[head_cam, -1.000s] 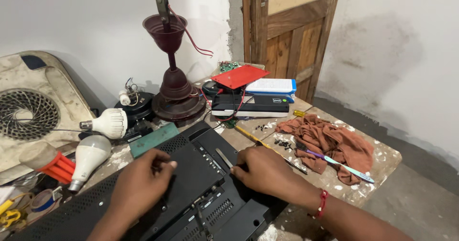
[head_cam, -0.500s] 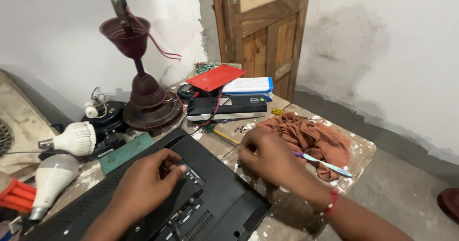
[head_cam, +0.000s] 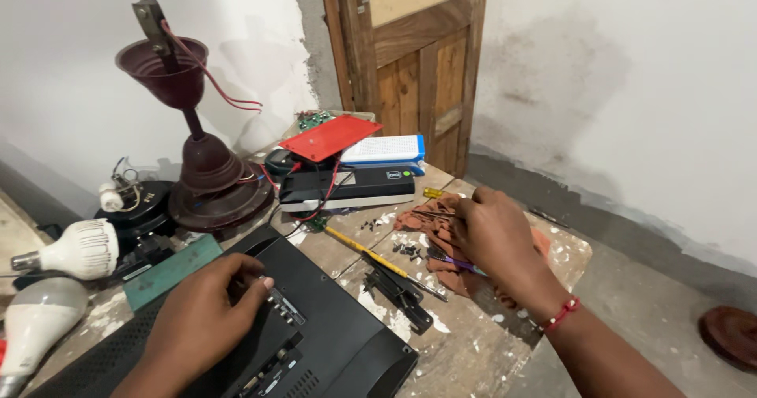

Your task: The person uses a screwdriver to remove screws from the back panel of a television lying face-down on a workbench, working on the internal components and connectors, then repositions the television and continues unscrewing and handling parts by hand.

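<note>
My left hand (head_cam: 206, 313) lies on the back of a black flat-screen panel (head_cam: 331, 349) at the table's near edge, its curled fingertips touching the row of ports. My right hand (head_cam: 495, 236) is stretched out over a crumpled reddish-brown cloth (head_cam: 422, 223), fingers bent down onto it; whether they pinch anything is hidden. A purple-handled tool (head_cam: 461, 265) pokes out from under that hand. Between the two hands lie a yellow-handled screwdriver (head_cam: 364, 250), a few small dark screws (head_cam: 407, 250) and a black bracket (head_cam: 400, 291).
A maroon fan stem and housing (head_cam: 206, 179) stands at the back left, with white bulbs (head_cam: 79, 248) and a green box (head_cam: 169, 268) beside it. A red board (head_cam: 330, 136), a white-and-blue box (head_cam: 386, 149) and a black box (head_cam: 347, 186) sit near the wooden door (head_cam: 410, 67).
My right hand has left the black panel and moved right onto the cloth. The view has swung right. My left hand stays on the panel.
</note>
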